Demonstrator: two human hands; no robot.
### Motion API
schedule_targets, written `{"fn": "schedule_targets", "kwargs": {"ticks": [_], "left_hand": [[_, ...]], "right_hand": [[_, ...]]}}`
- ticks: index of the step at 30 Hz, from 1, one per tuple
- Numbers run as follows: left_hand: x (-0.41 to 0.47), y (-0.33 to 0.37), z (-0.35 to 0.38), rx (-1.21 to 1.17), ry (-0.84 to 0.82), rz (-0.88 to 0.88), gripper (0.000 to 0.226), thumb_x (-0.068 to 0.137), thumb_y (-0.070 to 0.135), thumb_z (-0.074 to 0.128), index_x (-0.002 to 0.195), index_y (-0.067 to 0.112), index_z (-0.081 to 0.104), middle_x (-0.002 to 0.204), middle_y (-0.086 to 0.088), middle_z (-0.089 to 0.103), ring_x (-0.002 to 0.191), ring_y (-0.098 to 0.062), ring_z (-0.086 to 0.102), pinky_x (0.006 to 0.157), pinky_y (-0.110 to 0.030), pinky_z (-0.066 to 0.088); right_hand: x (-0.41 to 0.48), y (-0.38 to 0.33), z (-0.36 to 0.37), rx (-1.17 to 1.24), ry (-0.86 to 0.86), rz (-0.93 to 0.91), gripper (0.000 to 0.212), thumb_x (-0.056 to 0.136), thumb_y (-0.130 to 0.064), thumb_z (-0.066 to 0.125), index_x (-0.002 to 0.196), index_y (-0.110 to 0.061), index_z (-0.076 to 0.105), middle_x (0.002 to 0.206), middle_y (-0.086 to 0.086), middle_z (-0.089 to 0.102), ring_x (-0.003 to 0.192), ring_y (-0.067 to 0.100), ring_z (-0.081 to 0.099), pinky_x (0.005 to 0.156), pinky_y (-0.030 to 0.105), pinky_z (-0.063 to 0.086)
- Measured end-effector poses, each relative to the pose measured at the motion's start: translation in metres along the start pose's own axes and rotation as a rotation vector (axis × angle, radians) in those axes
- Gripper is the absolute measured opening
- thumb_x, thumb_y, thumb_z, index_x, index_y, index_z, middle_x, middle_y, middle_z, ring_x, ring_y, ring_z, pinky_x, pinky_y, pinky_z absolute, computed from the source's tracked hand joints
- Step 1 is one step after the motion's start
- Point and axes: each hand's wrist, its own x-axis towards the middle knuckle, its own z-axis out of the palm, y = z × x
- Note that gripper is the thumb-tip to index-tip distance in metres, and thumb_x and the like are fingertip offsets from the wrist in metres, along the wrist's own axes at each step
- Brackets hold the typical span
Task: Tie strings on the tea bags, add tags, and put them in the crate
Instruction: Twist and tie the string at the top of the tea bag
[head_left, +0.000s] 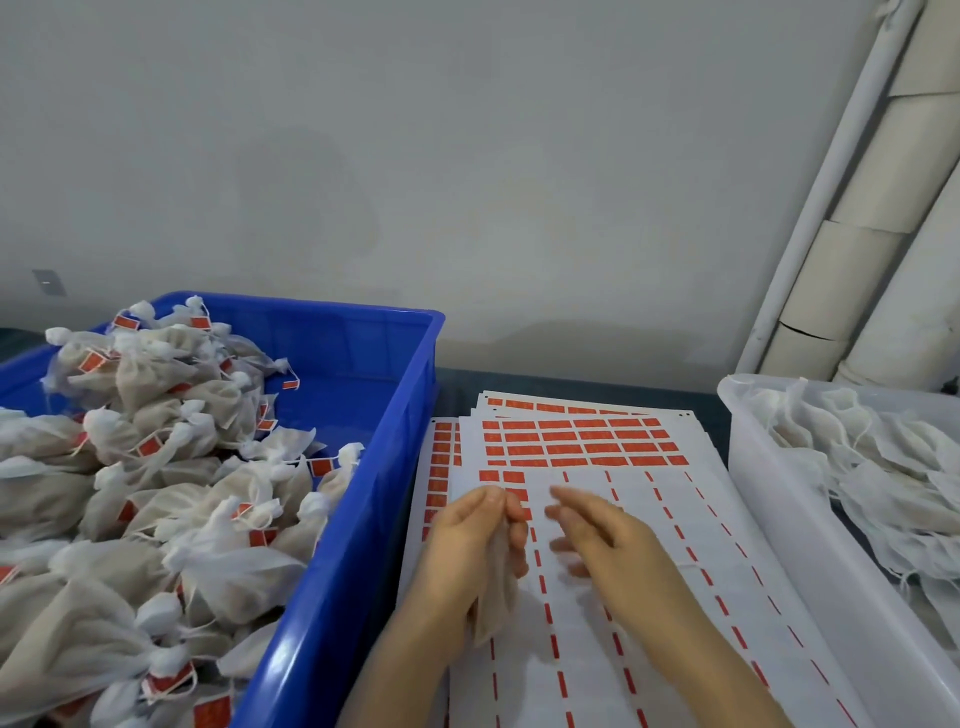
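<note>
Tea bag (496, 582) in left hand (462, 551)

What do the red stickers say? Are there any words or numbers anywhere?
No text can be read.
Red stickers on the sheets: print too blurred.
Red tags on the bags in the blue crate: too small and blurred.
White bin, wall: no writing seen.

Illumination is even, diffuse and moderately dim. Soft shadows lie on the wall (467, 156). Motion blur smears the right hand (597, 530). Wide-angle distortion bends the pipes (852, 171) at upper right. Overall detail is soft.
</note>
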Motion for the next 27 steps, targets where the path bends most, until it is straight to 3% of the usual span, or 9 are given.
{"fn": "schedule_targets", "kwargs": {"ticks": [2,5,7,10,16,18,21,23,27], "left_hand": [[-0.001,-0.002,-0.002,0.123,-0.116,0.038,0.035,0.098,0.02,0.04,0.069,0.011,0.057,0.054,0.001,0.055,0.051,-0.01,0.052,0.056,-0.021,0.05],[-0.004,-0.005,-0.001,0.243,-0.23,0.06,0.038,0.095,0.024,0.041,0.063,0.019,0.061,0.053,0.006,0.053,0.054,-0.009,0.051,0.061,-0.023,0.05],[-0.005,-0.006,-0.001,0.283,-0.273,0.054,0.042,0.093,0.028,0.042,0.057,0.026,0.065,0.054,0.009,0.054,0.055,-0.006,0.052,0.065,-0.023,0.05],[-0.002,-0.009,-0.003,0.354,-0.322,0.028,0.052,0.098,0.022,0.039,0.056,0.031,0.068,0.056,0.011,0.059,0.057,-0.005,0.056,0.071,-0.025,0.051],[-0.003,-0.016,0.002,0.495,-0.307,-0.012,0.045,0.098,0.032,0.041,0.063,0.035,0.069,0.07,0.012,0.067,0.071,-0.004,0.064,0.085,-0.027,0.048],[-0.005,-0.016,0.008,0.569,-0.229,0.033,0.031,0.094,0.04,0.047,0.071,0.04,0.067,0.079,0.022,0.068,0.078,0.006,0.063,0.078,-0.016,0.044],[-0.006,-0.01,0.01,0.551,0.153,0.14,0.02,0.087,0.046,0.055,0.076,0.036,0.068,0.078,0.025,0.065,0.072,0.004,0.06,0.058,-0.006,0.04],[-0.004,-0.001,0.002,0.357,0.163,-0.094,0.041,0.089,0.045,0.053,0.061,0.022,0.072,0.054,0.013,0.058,0.045,-0.003,0.049,0.043,-0.011,0.034],[-0.017,0.005,0.01,0.11,-0.352,-0.513,0.048,0.089,0.048,0.045,0.084,0.012,0.077,0.048,0.003,0.047,0.039,-0.005,0.036,0.04,-0.015,0.029]], "right_hand": [[0.0,-0.007,0.0,-0.014,-0.041,-0.141,0.038,0.094,-0.033,0.044,0.122,-0.057,0.032,0.127,-0.037,0.034,0.111,-0.008,0.042,0.098,0.018,0.035],[-0.001,-0.01,-0.006,-0.15,-0.126,-0.258,0.041,0.096,-0.029,0.041,0.112,-0.066,0.032,0.117,-0.049,0.025,0.102,-0.021,0.034,0.092,0.004,0.022],[-0.002,-0.008,-0.012,-0.175,-0.139,-0.25,0.032,0.095,-0.027,0.045,0.099,-0.059,0.047,0.107,-0.043,0.044,0.093,-0.021,0.044,0.078,-0.006,0.032],[-0.005,0.001,-0.022,-0.147,-0.039,-0.193,0.015,0.09,-0.03,0.055,0.081,-0.041,0.06,0.077,-0.026,0.062,0.079,-0.012,0.057,0.061,0.0,0.04],[-0.013,0.008,-0.03,-0.083,-0.025,-0.076,0.018,0.094,-0.03,0.046,0.079,-0.028,0.055,0.075,-0.013,0.065,0.075,-0.003,0.061,0.062,0.005,0.039],[-0.015,0.005,-0.03,-0.038,-0.038,-0.025,0.024,0.097,-0.029,0.039,0.078,-0.022,0.052,0.068,-0.007,0.062,0.067,0.006,0.061,0.061,0.008,0.044],[-0.017,-0.001,-0.032,0.073,0.009,0.028,0.026,0.097,-0.031,0.039,0.076,-0.021,0.05,0.062,-0.005,0.053,0.056,0.007,0.051,0.056,0.012,0.045],[-0.021,-0.004,-0.033,0.098,0.048,0.025,0.023,0.096,-0.034,0.04,0.079,-0.024,0.052,0.062,-0.011,0.05,0.057,0.006,0.051,0.056,0.013,0.043],[-0.027,-0.01,-0.034,0.024,0.055,-0.04,0.02,0.096,-0.037,0.039,0.084,-0.031,0.053,0.053,-0.022,0.053,0.054,-0.006,0.05,0.052,0.008,0.037]]}}
